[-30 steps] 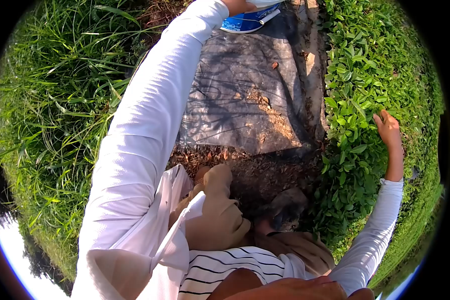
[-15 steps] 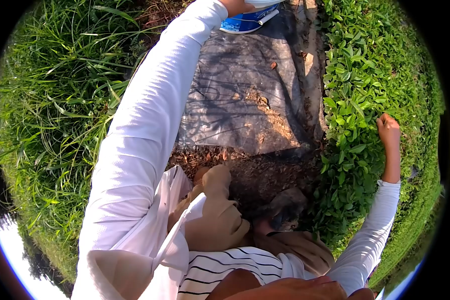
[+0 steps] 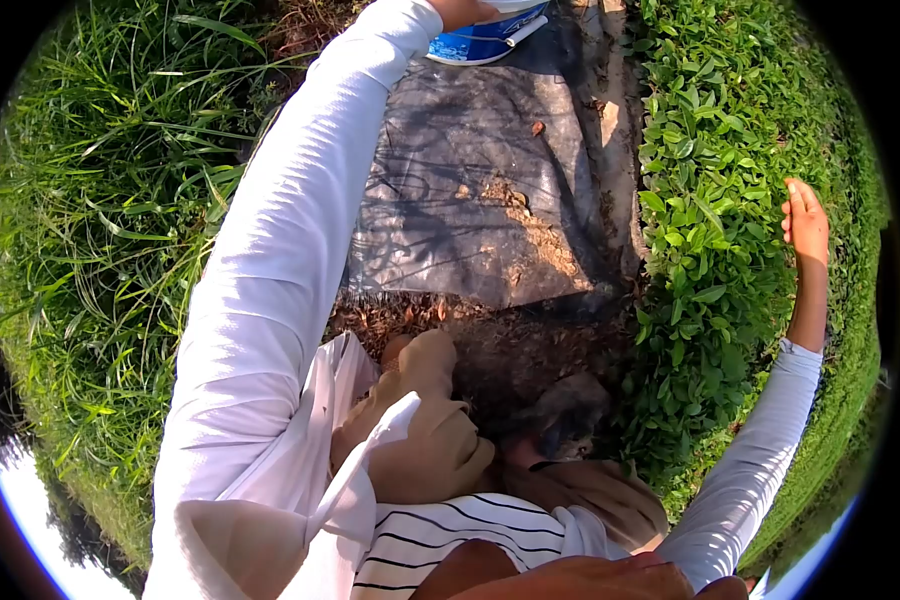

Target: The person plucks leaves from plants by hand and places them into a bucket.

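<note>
My left arm in its white sleeve reaches to the top of the view, where my left hand (image 3: pixel 460 12) grips the rim of a white and blue bucket (image 3: pixel 473 45). The frame's edge cuts off part of that hand and the bucket's upper part; the contents are hidden. On the far right my right hand (image 3: pixel 808 222) is above the green leafy hedge (image 3: pixel 705 200), fingers stretched out and pointing away from me. I see nothing held in it. Small bright leaves surround it.
A dark ground sheet (image 3: pixel 470 150) with scattered soil and dry leaves lies between the hedge and tall grass (image 3: pixel 110 200) on the left. A pale strip (image 3: pixel 610 130) runs along the hedge. Brown leaf litter (image 3: pixel 510 350) covers the ground near my legs.
My right hand has shifted outward to the right and farther away, and its closed fingers have straightened. My left hand stays at the bucket, which sits slightly more to the left in view.
</note>
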A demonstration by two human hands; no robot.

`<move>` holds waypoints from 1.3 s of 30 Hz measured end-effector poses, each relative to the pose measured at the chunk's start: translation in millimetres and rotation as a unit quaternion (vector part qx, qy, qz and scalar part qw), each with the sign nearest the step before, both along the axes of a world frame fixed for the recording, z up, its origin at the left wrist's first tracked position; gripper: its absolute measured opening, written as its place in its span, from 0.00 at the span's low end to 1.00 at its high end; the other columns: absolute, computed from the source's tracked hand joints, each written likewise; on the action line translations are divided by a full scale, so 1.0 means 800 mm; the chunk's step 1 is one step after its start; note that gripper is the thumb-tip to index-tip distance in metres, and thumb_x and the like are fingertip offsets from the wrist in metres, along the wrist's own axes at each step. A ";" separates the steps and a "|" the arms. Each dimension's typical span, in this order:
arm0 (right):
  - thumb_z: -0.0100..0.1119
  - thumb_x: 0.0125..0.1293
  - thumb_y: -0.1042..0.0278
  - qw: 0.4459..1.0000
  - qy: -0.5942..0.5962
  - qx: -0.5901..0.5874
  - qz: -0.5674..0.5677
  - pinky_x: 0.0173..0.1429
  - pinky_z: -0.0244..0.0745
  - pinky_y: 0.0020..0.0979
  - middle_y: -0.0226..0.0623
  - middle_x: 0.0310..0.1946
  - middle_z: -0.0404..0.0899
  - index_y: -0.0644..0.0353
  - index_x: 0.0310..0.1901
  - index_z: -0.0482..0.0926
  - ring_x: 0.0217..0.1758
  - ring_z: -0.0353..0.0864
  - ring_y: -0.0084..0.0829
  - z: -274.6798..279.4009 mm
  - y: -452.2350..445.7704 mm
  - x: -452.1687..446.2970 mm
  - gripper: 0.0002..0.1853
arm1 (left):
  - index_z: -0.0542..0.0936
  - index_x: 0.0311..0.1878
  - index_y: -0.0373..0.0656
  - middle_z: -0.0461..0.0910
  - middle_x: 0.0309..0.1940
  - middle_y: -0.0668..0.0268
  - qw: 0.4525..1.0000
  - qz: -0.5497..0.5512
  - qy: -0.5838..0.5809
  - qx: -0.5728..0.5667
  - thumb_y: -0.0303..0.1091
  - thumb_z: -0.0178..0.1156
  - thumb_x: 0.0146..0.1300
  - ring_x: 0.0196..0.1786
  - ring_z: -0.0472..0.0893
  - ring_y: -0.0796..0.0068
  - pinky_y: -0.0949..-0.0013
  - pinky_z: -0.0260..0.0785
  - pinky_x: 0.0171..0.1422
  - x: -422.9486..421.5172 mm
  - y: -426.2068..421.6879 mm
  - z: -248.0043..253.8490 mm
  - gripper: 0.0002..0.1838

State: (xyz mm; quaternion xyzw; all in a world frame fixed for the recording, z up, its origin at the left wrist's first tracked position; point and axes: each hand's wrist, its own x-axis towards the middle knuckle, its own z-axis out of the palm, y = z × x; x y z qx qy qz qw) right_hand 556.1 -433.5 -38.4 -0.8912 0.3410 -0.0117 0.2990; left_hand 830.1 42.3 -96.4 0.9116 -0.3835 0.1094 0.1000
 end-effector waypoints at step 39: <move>0.56 0.64 0.59 0.973 0.073 -0.023 0.216 0.35 0.71 0.33 0.42 0.30 0.76 0.60 0.38 0.72 0.32 0.75 0.38 -0.061 -0.028 -0.026 0.12 | 0.82 0.37 0.44 0.82 0.31 0.53 1.000 0.009 0.004 0.026 0.44 0.63 0.47 0.35 0.83 0.55 0.56 0.74 0.44 -0.005 0.000 0.011 0.16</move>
